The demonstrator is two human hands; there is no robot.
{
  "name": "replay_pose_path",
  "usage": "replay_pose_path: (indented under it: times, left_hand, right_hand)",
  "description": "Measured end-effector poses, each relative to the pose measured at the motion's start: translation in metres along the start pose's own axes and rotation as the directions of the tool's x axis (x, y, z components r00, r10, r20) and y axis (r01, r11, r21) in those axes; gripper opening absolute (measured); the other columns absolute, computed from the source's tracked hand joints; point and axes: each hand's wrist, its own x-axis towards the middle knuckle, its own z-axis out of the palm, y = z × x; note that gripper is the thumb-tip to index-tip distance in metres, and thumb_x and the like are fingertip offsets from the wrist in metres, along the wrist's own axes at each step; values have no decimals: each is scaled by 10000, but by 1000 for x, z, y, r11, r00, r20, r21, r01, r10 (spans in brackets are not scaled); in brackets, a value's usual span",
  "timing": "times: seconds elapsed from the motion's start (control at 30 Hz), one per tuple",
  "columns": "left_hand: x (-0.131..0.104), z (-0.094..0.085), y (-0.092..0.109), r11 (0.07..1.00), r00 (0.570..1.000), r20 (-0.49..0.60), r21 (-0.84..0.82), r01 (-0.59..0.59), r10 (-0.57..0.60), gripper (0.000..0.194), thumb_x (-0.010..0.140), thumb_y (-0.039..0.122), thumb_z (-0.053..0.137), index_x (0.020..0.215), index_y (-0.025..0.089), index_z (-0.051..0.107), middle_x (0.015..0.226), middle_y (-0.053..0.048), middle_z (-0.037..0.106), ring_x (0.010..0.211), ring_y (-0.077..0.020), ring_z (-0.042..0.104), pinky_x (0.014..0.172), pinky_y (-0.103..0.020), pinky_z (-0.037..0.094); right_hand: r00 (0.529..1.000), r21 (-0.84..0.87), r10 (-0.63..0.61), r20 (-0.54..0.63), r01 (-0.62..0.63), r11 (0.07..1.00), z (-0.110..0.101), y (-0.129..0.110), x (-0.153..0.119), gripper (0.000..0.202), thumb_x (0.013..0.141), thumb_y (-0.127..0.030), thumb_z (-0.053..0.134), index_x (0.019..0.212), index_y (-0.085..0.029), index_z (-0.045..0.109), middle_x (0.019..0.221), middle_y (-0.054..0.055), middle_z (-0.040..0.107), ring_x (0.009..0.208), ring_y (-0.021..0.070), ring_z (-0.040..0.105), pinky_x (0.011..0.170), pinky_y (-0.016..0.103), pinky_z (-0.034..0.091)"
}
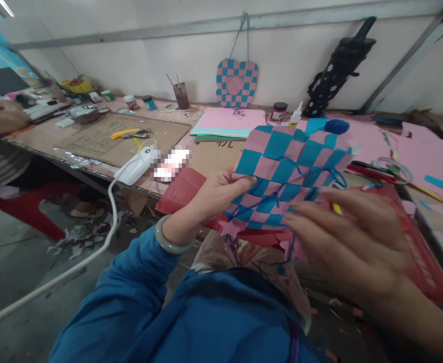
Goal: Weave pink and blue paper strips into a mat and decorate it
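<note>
My left hand (221,194) grips the left edge of a woven checkered foam panel (281,159) in pink and blue, thumb on top. Dark blue yarn (261,202) runs across the panel and forms loops near its right side. A pink star (229,228) hangs at the lower left corner, with yarn dangling below it. My right hand (353,237) is at the panel's lower right, its fingers curled and smeared by motion. Something small and yellow (336,208) shows between those fingers; whether they hold yarn I cannot tell.
A similar checkered piece (237,83) hangs on the wall above stacked foam sheets (229,121). On the table lie yellow-handled pliers (130,134), a white power strip (137,165), a glue bottle (296,115) and a blue yarn ball (336,126). Another person's arm (2,118) rests far left.
</note>
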Motion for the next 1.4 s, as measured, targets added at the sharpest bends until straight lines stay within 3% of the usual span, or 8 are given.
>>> replay_pose_path:
  times: [0.07, 0.2, 0.33, 0.57, 0.73, 0.87, 1.13, 1.4]
  left_hand:
    - [1, 2, 3, 999, 1000, 22, 37, -21, 20, 226, 708, 389, 697, 763, 171, 714, 704, 8, 673, 673, -107, 604, 650, -224, 494]
    - [4, 4, 7, 988, 996, 52, 130, -79, 73, 178, 740, 345, 670, 754, 171, 703, 741, 10, 678, 727, -107, 601, 690, -215, 477]
    - [7, 4, 10, 980, 991, 87, 162, -113, 100, 179, 783, 317, 622, 733, 158, 688, 723, 21, 657, 674, -89, 571, 649, -201, 453]
    - [11, 6, 16, 976, 990, 89, 176, -128, 114, 190, 773, 322, 645, 701, 147, 659, 654, 34, 598, 607, -75, 521, 565, -190, 414]
    - [13, 6, 23, 984, 994, 30, 136, -112, 109, 164, 801, 236, 606, 679, 145, 666, 673, 31, 620, 648, -87, 559, 604, -197, 453]
    - [15, 2, 23, 981, 991, -4, 139, -133, 135, 166, 812, 173, 580, 672, 148, 665, 639, 44, 612, 600, -74, 546, 610, -202, 463]
    - [15, -2, 28, 985, 988, 24, 81, -155, 153, 134, 813, 246, 611, 742, 157, 681, 669, 40, 647, 682, -110, 629, 685, -238, 517]
    - [15, -11, 6, 997, 999, 5, -56, -47, 47, 210, 716, 385, 687, 757, 179, 676, 677, 24, 676, 677, -131, 652, 646, -249, 538]
  right_hand:
    - [989, -71, -151, -4, 150, 986, 11, -10, 20, 289, 839, -75, 512, 1086, -182, 615, 1102, 45, 672, 1138, 257, 508, 954, 428, 408]
    - [964, -226, -261, 39, 263, 938, 28, -13, 43, 210, 873, -89, 494, 916, -181, 678, 950, 32, 692, 997, 204, 553, 888, 352, 413]
    - [943, -304, -323, 73, 330, 894, 30, -8, 52, 160, 846, -96, 552, 843, -185, 685, 810, 33, 657, 914, 194, 538, 884, 349, 401]
    - [928, -341, -341, 150, 372, 863, 25, -5, 64, 263, 858, -59, 466, 693, -183, 630, 703, 47, 605, 787, 186, 529, 758, 350, 411]
    - [937, -165, -304, 172, 332, 929, 17, 2, 61, 303, 912, -102, 395, 759, -229, 624, 879, 16, 675, 876, 192, 579, 741, 348, 421]
    - [944, 9, -287, 161, 289, 957, 18, 6, 58, 189, 899, -150, 464, 783, -221, 595, 814, 12, 661, 860, 179, 582, 838, 359, 430]
    - [921, 100, -340, 192, 326, 940, 19, -2, 52, 224, 885, -89, 444, 875, -217, 628, 729, 2, 649, 876, 192, 569, 1079, 484, 290]
    - [955, 220, -282, 87, 258, 941, 23, -9, 34, 201, 860, -83, 486, 960, -202, 614, 935, 15, 699, 1091, 199, 579, 1106, 499, 312]
